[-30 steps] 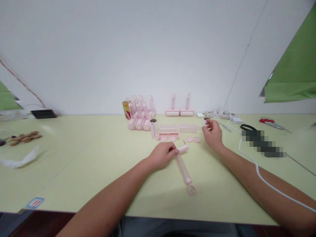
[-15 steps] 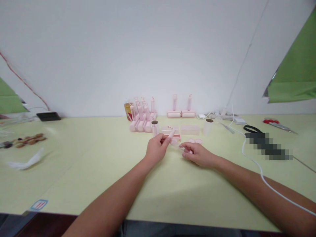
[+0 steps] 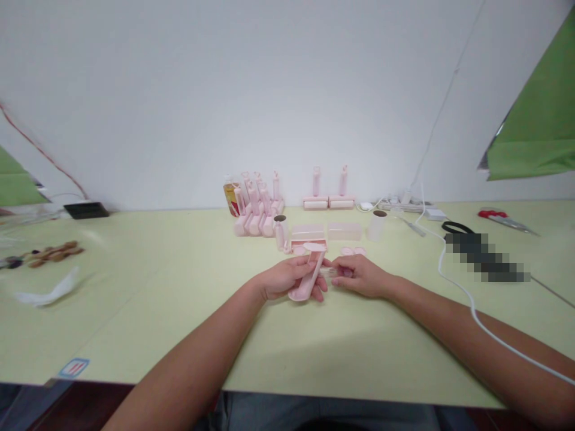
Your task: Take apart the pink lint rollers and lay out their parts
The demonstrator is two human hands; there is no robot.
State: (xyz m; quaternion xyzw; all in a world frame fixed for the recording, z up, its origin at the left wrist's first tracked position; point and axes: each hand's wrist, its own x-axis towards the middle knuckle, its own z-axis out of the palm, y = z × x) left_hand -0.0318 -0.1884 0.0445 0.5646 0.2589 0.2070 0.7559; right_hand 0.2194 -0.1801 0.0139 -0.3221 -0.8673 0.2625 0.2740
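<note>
My left hand (image 3: 287, 278) is closed round a pink lint roller housing (image 3: 309, 280), a trough-shaped shell held tilted with its open side towards me. Just right of it, my right hand (image 3: 362, 276) is closed in a pinch at the housing's edge. Between the hands shows a small translucent piece (image 3: 329, 272), which reaches into the right fingers; its kind is unclear. Beyond the hands lie another pink housing (image 3: 296, 244), clear covers (image 3: 344, 231) and round pink end caps (image 3: 353, 251). Two white paper rolls stand nearby, one (image 3: 377, 227) to the right.
Assembled pink lint rollers (image 3: 254, 222) stand in a group by a yellow bottle (image 3: 232, 197); two more (image 3: 342, 202) stand against the wall. A white cable (image 3: 462, 293) crosses over my right forearm. Scissors (image 3: 503, 220) lie far right, a black phone-like object (image 3: 86, 209) far left.
The pink housing in my left hand has turned and come nearer, its open side now showing. My right hand stays close beside it, its fingers still pinched.
</note>
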